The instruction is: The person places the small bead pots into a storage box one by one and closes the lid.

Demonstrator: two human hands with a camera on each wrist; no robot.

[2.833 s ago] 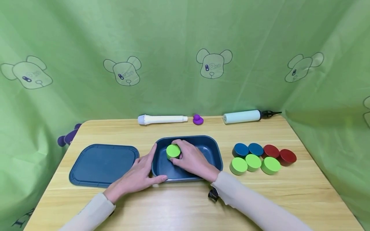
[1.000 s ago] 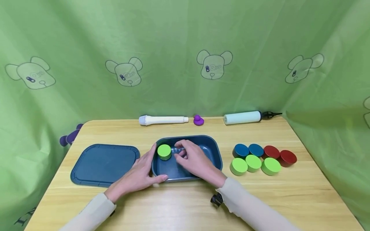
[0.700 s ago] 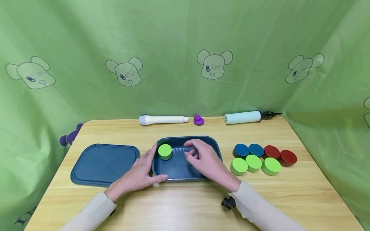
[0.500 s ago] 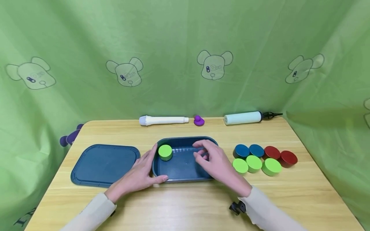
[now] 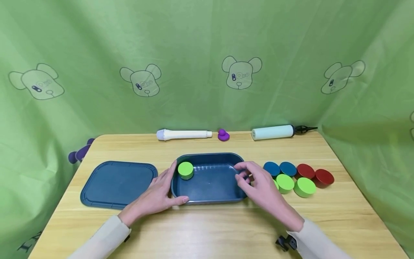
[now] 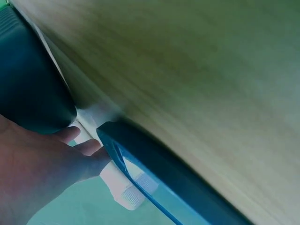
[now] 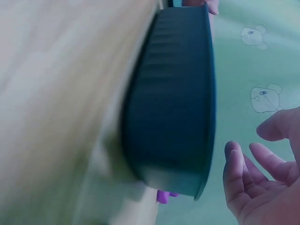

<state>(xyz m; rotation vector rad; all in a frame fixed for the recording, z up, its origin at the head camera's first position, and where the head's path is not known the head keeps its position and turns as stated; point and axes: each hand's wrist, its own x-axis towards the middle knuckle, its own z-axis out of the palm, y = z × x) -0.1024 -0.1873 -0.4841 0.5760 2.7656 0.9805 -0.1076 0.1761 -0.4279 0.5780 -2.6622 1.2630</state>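
Note:
A dark blue rectangular box (image 5: 210, 185) stands in mid-table, with one lime green round block (image 5: 185, 170) at its far left corner. My left hand (image 5: 155, 196) rests along the box's left end, fingers straight and thumb at the front rim. Over the box's right end hovers my right hand (image 5: 263, 189), fingers loosely bent and holding nothing. In the right wrist view that hand (image 7: 272, 173) is apart from the box wall (image 7: 173, 98). To its right sit two blue blocks (image 5: 288, 169), two red blocks (image 5: 323, 178) and three green blocks (image 5: 304, 187), one partly hidden by the hand.
A flat blue lid (image 5: 118, 185) lies left of the box, close to the left hand. Along the back edge are a white toy microphone (image 5: 185, 134), a purple duck-shaped toy (image 5: 223, 135) and a pale blue hand pump (image 5: 273, 132). A green curtain (image 5: 194, 100) hangs behind the table.
The right hand set the green block down at the box's left end and let go. It then moved right to the box's right end. The left hand stayed in place.

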